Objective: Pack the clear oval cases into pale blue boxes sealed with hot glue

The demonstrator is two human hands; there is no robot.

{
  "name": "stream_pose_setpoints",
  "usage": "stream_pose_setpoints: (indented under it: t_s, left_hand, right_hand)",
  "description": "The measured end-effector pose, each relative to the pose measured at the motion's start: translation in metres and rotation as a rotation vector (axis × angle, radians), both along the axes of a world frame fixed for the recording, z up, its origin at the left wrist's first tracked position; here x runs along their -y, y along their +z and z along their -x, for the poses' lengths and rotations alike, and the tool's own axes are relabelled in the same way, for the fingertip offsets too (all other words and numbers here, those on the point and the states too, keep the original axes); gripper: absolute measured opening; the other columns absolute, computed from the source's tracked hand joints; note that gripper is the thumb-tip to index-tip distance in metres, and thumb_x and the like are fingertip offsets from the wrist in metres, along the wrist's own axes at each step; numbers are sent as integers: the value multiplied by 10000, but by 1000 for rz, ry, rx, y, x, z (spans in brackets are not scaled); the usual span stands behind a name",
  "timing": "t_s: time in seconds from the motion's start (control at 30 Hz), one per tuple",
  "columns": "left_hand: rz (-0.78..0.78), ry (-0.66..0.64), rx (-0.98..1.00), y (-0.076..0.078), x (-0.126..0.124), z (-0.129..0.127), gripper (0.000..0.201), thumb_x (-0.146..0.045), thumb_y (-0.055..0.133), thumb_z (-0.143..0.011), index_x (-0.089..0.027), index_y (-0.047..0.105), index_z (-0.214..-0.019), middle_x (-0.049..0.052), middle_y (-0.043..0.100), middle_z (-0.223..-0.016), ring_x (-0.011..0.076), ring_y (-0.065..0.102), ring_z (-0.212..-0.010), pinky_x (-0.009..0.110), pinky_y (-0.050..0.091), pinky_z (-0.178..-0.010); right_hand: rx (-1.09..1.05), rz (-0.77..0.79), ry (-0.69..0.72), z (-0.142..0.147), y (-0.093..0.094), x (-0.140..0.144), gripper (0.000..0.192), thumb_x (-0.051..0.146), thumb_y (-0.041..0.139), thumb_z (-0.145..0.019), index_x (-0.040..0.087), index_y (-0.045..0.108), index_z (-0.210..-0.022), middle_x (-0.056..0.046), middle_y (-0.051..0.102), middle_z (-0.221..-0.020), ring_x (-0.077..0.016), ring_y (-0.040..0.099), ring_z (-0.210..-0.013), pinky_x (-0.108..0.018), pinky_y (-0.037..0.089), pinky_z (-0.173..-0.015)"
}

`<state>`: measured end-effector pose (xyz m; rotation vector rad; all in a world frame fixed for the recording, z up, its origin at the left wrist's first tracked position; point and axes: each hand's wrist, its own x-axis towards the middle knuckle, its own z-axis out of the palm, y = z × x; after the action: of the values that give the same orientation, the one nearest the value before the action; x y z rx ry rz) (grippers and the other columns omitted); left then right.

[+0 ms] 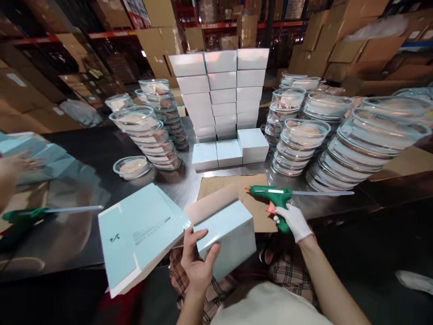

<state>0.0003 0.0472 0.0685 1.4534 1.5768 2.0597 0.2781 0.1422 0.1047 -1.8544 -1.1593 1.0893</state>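
Your left hand (pixel 198 266): pinching pale-blue box (pixel 233 243), long axis slanting rightward-away. Your right hand (pixel 295 221), gloved: gripping green glue gun (pixel 273 194), nozzle (pixel 248 189) leftward, near raised flap (pixel 212 205).

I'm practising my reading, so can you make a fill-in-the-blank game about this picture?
The right hand wears a white ____.
The left hand holds a pale blue ____.
The glue gun is mostly ____.
Clear dishes stand on ____ sides of the white boxes.

Missing words: glove; box; green; both.
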Motion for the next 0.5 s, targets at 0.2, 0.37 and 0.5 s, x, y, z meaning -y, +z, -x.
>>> stream_pose_setpoints:
  t_s: [0.2,0.37,0.5]
  left_hand:
    - [292,-117,198,-2,4,-30,330,-481,819,-814,-238,742,-1023,58,688,-1084,252,654,-1058,350,503,-930]
    - [298,-123,143,4,-4,-44,289,-438,821,-825,-251,738,-1028,49,690,-1059,255,644,-1074,360,501,-951]
    - [255,-154,83,5,-3,-49,252,-396,806,-849,-249,731,-1040,55,700,-1054,266,636,-1112,388,493,-991]
  right_hand:
    - [-462,-342,13,9,33,46,467,578,801,-731,208,641,-968,-8,677,-684,-132,532,-506,-264,449,-468]
    - [-232,-330,349,17,35,78,345,532,707,-869,212,734,-995,-20,666,-661,-171,594,-562,-293,535,-548]
    - [71,-507,558,35,24,83,260,472,724,-838,218,697,-792,-51,679,-716,-212,654,-648,-330,574,-635]
